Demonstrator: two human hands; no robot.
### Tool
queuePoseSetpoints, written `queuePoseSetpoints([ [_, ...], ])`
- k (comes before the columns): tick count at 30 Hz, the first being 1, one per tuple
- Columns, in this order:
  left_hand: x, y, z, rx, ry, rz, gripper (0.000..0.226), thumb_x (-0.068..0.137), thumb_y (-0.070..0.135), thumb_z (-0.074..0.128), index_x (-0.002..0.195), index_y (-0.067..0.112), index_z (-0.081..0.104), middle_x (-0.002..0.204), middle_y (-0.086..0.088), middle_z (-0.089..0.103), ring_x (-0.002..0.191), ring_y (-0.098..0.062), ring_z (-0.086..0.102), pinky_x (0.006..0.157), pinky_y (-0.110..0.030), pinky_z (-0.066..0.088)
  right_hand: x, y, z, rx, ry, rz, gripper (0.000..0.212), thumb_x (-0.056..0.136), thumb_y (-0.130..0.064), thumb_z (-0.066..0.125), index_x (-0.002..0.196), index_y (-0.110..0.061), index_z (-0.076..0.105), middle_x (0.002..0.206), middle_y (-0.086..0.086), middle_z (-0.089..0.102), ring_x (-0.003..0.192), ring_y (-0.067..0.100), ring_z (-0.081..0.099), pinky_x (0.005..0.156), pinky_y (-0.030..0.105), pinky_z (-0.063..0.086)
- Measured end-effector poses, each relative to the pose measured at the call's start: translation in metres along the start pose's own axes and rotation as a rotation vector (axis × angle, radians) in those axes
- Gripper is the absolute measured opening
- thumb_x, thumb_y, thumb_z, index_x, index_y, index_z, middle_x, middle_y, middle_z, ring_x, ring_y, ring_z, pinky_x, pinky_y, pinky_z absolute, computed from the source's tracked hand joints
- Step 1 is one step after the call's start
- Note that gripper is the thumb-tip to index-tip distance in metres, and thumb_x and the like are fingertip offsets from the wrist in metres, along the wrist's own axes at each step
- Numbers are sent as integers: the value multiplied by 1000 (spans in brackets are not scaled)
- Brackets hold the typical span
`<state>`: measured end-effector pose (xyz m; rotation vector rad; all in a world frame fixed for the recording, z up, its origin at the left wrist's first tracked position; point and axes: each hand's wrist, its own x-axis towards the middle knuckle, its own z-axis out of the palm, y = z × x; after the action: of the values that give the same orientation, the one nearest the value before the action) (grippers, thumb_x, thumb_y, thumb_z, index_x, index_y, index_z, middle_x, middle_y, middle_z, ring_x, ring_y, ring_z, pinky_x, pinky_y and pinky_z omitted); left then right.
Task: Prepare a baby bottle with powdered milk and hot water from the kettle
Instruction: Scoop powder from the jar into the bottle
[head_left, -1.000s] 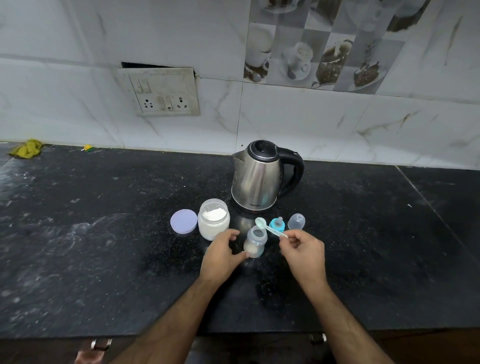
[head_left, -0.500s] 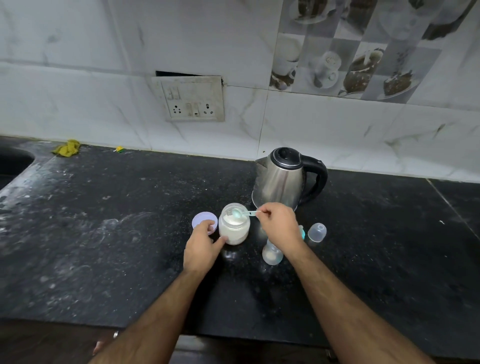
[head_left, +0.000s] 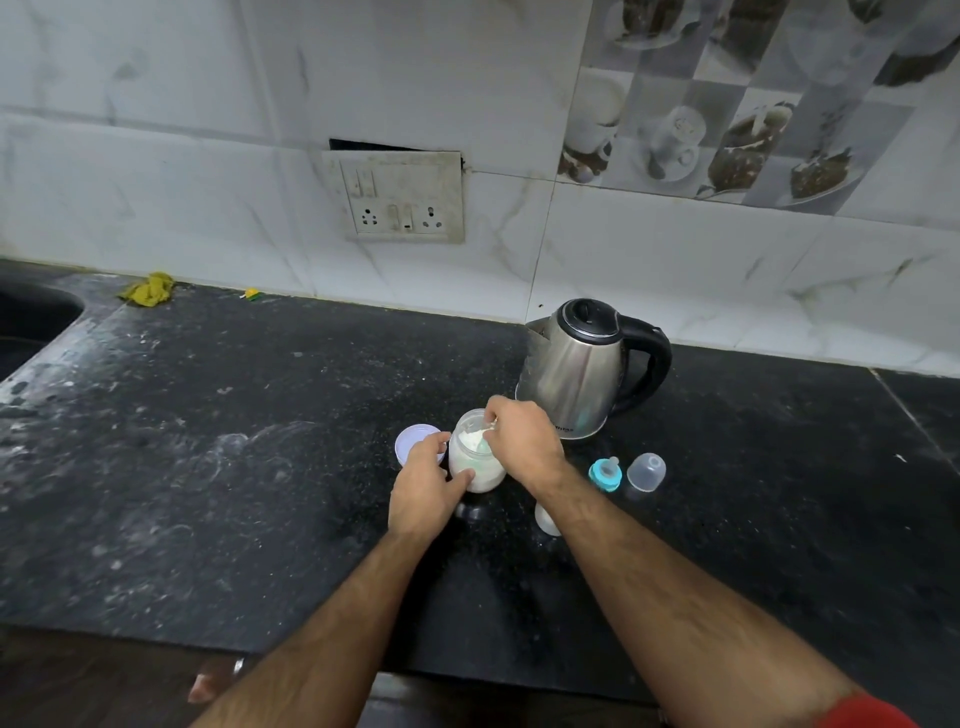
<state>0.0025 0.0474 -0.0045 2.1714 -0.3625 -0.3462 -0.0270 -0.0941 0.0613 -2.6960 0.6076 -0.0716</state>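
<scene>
Dipping deeper since before, the right hand (head_left: 522, 444) pinches the pale green scoop (head_left: 484, 442) inside the glass powder jar (head_left: 475, 460), which the left hand (head_left: 423, 491) grips; a hasty lift could spill powder.

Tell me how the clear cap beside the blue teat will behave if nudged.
The clear cap looks like thin, hollow plastic, so it is probably very light and would skid on the counter. It stands as a small dome, so a push up high might tip it, and it could then roll.
</scene>
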Motion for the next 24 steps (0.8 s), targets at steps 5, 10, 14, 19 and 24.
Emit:
queuePoseSetpoints([
  [5, -5, -2, 3, -5, 5, 8, 52, 83, 29, 75, 130, 27, 52, 114, 7, 63, 87, -9, 59, 79, -32, 48, -3, 7, -6, 34, 37, 4, 13, 90, -13, 56, 88, -16, 68, 92, 6, 72, 88, 30, 65, 73, 38, 52],
  [10, -11, -4, 9, -30, 17, 13, 54, 81, 29, 74, 130, 30, 50, 111, 14, 58, 81, -5, 59, 79, -38, 53, -12, 19, -14, 205, 125, 16, 17, 87, -12, 57, 89, -17, 73, 89, 2, 73, 85, 23, 66, 77, 38, 54],
  [14, -21, -4, 14, -71, 61, 18, 52, 81, 28, 75, 126, 34, 49, 101, 14, 58, 78, -6, 59, 75, -35, 53, -34, 34, -26, 347, 218, 44, 9, 88, -14, 66, 85, -13, 74, 80, -1, 73, 79, 17, 65, 79, 33, 52],
  [19, -43, -8, 34, -151, 64, 5, 52, 81, 23, 76, 127, 29, 52, 93, 13, 60, 79, -8, 62, 81, -33, 54, -69, 71, -22, 560, 266, 147, 9, 85, -16, 69, 77, -17, 71, 71, -5, 68, 69, 11, 66, 74, 41, 58],
  [24, -55, -3, 58, -141, -76, 66, 43, 80, 23, 79, 119, 28, 61, 103, 15, 65, 83, -6, 63, 87, -31, 53, -93, 106, -20, 592, 301, 271, 7, 87, -15, 71, 80, -16, 72, 73, -9, 69, 69, 6, 63, 77, 35, 57],
])
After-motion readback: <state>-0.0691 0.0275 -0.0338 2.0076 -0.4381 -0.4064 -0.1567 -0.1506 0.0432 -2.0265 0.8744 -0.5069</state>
